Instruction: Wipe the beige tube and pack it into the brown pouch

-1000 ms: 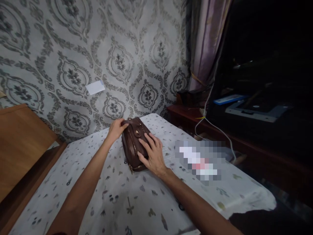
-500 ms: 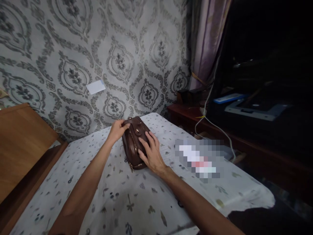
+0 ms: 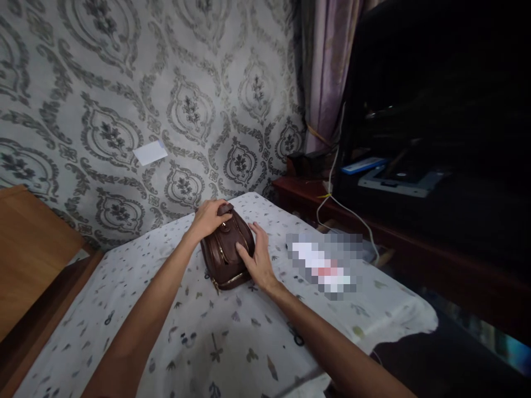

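A brown leather handbag (image 3: 226, 257) with gold zippers and a small gold clasp rests on the patterned white sheet, near the middle of the view. My left hand (image 3: 209, 220) grips its top by the handle, the thumb over the front flap and the other fingers partly out of sight behind. Around the bag's right side lies my right hand (image 3: 260, 260), thumb on the front face and fingers along the far edge. A zipper pull hangs at the lower left corner.
A wooden headboard (image 3: 33, 249) stands at left, and patterned wallpaper with a white switch plate (image 3: 150, 152) is behind. To the right lie a blurred-out item (image 3: 319, 265), a white cable (image 3: 352, 207), a dark red cabinet (image 3: 286, 190) and a large black screen (image 3: 435, 110).
The handbag has been tipped so that its front faces me more. My left hand has moved further over its top, and my right hand has slid from the front to the right side.
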A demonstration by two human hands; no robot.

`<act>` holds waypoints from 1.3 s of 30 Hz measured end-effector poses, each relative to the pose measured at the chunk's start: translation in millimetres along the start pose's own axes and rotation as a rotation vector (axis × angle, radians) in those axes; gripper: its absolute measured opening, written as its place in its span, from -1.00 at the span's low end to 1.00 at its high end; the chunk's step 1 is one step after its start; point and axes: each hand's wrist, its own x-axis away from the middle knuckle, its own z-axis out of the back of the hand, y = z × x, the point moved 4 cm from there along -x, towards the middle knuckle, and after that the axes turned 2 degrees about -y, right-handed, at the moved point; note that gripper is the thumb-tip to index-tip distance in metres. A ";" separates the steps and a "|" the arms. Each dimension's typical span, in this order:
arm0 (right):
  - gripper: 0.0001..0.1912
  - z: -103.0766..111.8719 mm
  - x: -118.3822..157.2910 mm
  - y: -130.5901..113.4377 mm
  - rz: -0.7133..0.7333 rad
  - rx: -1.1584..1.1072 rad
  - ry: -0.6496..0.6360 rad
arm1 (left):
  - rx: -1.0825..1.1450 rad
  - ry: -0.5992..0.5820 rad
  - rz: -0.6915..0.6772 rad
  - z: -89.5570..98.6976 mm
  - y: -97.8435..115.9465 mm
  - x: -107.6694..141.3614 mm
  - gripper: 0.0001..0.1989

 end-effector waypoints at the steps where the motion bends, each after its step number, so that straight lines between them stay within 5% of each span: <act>1: -0.39 -2.5 0.3 3.2 -0.028 -0.031 -0.007 | -0.006 -0.012 0.010 -2.7 0.0 -1.9 -0.74; 13: -0.28 -14.1 0.5 12.1 -0.149 -0.189 0.018 | 0.037 0.016 0.072 -10.1 -1.3 0.1 -0.77; 20: -0.48 -15.1 -4.7 16.7 -0.188 -0.263 0.055 | 0.020 -0.110 -0.021 -11.5 4.1 19.9 -0.31; 30: -0.56 -10.1 -10.3 18.2 -0.236 -0.353 0.044 | 0.033 -0.151 -0.031 -12.9 0.0 20.4 -0.28; 35: -0.52 -10.3 -10.0 17.2 -0.248 -0.341 0.013 | 0.009 -0.073 -0.063 -17.3 0.8 23.3 -0.30; 39: -0.27 -11.8 -5.3 13.9 -0.213 -0.218 -0.044 | 0.032 -0.087 -0.046 -15.6 2.3 24.7 -0.30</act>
